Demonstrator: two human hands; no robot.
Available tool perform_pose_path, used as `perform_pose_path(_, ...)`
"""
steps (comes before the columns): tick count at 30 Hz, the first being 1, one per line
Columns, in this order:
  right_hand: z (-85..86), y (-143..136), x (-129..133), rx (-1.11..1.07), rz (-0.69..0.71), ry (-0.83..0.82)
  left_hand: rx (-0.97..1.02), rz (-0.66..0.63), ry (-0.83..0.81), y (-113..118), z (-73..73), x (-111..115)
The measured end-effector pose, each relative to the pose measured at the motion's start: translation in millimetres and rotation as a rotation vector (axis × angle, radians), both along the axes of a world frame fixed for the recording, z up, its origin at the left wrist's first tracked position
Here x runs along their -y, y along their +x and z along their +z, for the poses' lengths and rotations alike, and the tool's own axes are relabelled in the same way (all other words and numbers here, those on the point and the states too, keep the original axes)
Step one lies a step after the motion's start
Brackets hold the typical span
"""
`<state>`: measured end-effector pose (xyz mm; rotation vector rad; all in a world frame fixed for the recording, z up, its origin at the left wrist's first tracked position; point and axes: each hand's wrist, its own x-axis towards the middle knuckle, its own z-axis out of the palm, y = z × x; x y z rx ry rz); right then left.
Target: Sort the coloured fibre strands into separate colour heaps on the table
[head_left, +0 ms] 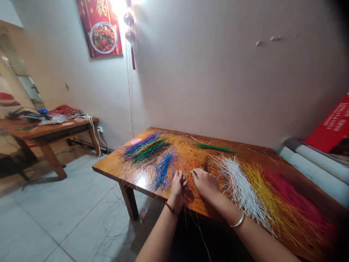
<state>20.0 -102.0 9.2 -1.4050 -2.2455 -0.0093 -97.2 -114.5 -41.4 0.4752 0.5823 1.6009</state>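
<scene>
Near the front edge of the wooden table [114, 167], my left hand [178, 186] is closed around a few thin wire-like strands [200, 227], whose pale ends hang down past the edge. Just to its right, my right hand [205, 182] pinches at the same strands, fingertips close to the left ones. A short greenish bit shows between the hands; its details are too small to make out. Loose orange strands [192, 162] lie behind the fingers. A blue bundle [163, 169] is left of my left hand, and a white bundle [242, 182] lies right of my right hand.
Yellow strands [272, 196] and red strands [294, 193] spread along the table's right side. Purple and green bundles [148, 151] lie at the left, a thin green bundle [216, 148] at the back. Another table [54, 133] stands left; rolled sheets [319, 171] are at right.
</scene>
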Motion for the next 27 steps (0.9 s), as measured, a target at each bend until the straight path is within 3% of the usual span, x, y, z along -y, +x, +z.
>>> perform_pose_path(5, 5.0, 20.9, -1.7, -0.081, 0.054, -0.056, -0.037, 0.023, 0.004, 6.1, 1.0, 0.9)
perform_pose_path(10, 29.5, 59.3, 5.3, -0.308, 0.126, -0.102, -0.127, 0.101, -0.005, 14.4, 1.1, 0.5)
perform_pose_path(14, 44.4, 95.9, 15.7, -0.373, 0.075, -0.096, -0.215, 0.072, -0.017, 16.7, -0.8, 0.3)
perform_pose_path(18, 45.7, 130.0, 14.7, -0.511, 0.004, -0.135, -0.298, 0.042, 0.012, 19.4, -1.0, 0.0)
perform_pose_path(23, 45.9, 147.9, 6.9, -0.716, 0.014, -0.169, -0.350, 0.005, 0.035, 21.0, 0.4, 0.3)
perform_pose_path(27, 60.3, 161.3, 5.2, -0.944, -0.049, -0.120, -0.348, 0.059, 0.028, 17.1, 0.8, -1.5)
